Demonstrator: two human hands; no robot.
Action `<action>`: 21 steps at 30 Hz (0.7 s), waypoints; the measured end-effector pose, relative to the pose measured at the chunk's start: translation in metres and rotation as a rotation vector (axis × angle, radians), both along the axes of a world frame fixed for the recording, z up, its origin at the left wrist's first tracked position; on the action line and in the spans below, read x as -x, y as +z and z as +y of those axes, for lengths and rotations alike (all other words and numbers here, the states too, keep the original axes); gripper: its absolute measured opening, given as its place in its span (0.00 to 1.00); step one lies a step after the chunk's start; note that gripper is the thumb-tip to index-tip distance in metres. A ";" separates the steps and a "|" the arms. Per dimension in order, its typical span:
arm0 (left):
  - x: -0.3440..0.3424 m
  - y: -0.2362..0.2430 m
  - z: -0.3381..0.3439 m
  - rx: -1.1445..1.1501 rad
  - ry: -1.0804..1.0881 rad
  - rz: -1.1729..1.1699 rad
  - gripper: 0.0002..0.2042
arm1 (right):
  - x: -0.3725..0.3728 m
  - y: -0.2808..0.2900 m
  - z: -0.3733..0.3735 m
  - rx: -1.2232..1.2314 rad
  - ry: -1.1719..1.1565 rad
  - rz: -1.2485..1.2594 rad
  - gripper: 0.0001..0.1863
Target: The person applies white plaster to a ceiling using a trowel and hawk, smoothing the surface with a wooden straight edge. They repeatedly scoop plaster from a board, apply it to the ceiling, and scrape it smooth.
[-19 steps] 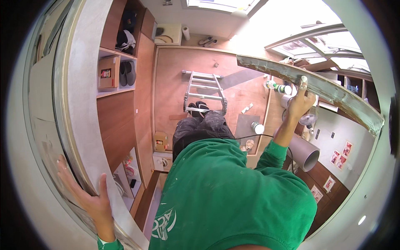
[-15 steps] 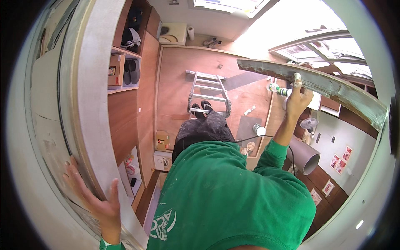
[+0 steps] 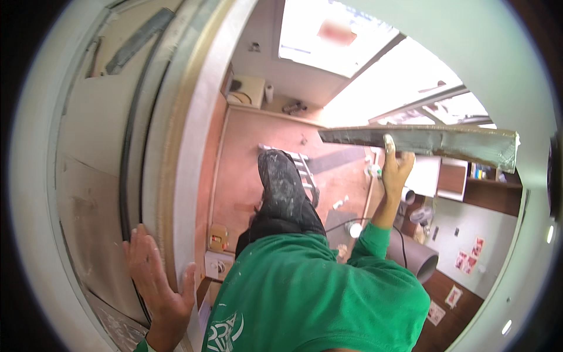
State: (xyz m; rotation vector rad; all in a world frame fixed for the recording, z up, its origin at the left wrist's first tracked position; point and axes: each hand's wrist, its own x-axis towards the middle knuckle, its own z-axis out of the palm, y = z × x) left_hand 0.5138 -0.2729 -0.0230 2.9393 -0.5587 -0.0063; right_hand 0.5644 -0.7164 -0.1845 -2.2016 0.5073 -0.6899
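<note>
My right hand [image 3: 397, 167] grips a long, narrow board [image 3: 457, 144] near its middle, the thumb pressed on its face. Grey smears cover this board, and it is held out level to the right above the floor. At the left, my left hand [image 3: 153, 267] lies with fingers stretched on a long pale ledge [image 3: 167, 141], beside a dark groove. White dust marks the fingers of both hands. Below me, an aluminium ladder [image 3: 304, 167] is partly hidden by my raised, dusty trouser leg [image 3: 287, 193].
A dark grey strip [image 3: 139, 41] lies farther along the left surface. To the right are a large grey pipe [image 3: 417, 255], a fan [image 3: 421, 215] and open shelves [image 3: 489, 185]. A cardboard box [image 3: 217, 239] and a white tub [image 3: 354, 229] stand below.
One leg has come up, its knee now in front of the ladder. The board has swung to nearly level across the view. My left hand stays on the ledge; the view has shifted.
</note>
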 end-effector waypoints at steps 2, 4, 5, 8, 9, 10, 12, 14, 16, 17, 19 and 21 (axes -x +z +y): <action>-0.002 0.000 0.003 0.049 -0.030 -0.025 0.35 | 0.002 0.002 0.005 0.034 -0.020 0.003 0.13; 0.007 0.002 0.001 0.038 0.012 -0.022 0.34 | -0.013 0.006 0.017 -0.064 0.054 -0.085 0.13; 0.006 0.006 -0.002 0.054 0.009 -0.012 0.34 | -0.014 0.007 0.019 -0.044 0.070 -0.049 0.13; 0.002 0.009 -0.006 0.065 0.006 -0.030 0.33 | -0.029 0.014 0.023 -0.008 0.110 0.073 0.13; 0.001 0.009 -0.005 0.066 0.008 -0.051 0.33 | -0.036 0.016 0.027 0.025 0.145 -0.016 0.13; 0.002 0.010 -0.005 0.071 0.000 -0.082 0.33 | -0.045 0.020 0.030 0.058 0.175 -0.104 0.13; -0.011 0.007 -0.004 0.088 -0.053 -0.130 0.32 | -0.070 0.037 0.035 0.151 0.259 -0.179 0.13; -0.007 0.006 -0.008 0.047 -0.026 -0.149 0.31 | -0.093 0.043 0.042 0.197 0.257 -0.253 0.12; -0.005 0.006 -0.012 0.037 -0.031 -0.163 0.31 | -0.114 0.064 0.047 0.116 0.356 -0.283 0.12; -0.001 0.007 -0.011 0.035 -0.001 -0.145 0.32 | -0.120 0.071 0.052 0.123 0.396 -0.340 0.13; 0.005 0.000 -0.007 0.023 0.011 -0.248 0.26 | -0.135 0.085 0.062 0.143 0.469 -0.451 0.14; 0.010 0.001 -0.011 0.003 0.021 -0.269 0.26 | -0.152 0.094 0.065 0.152 0.534 -0.549 0.15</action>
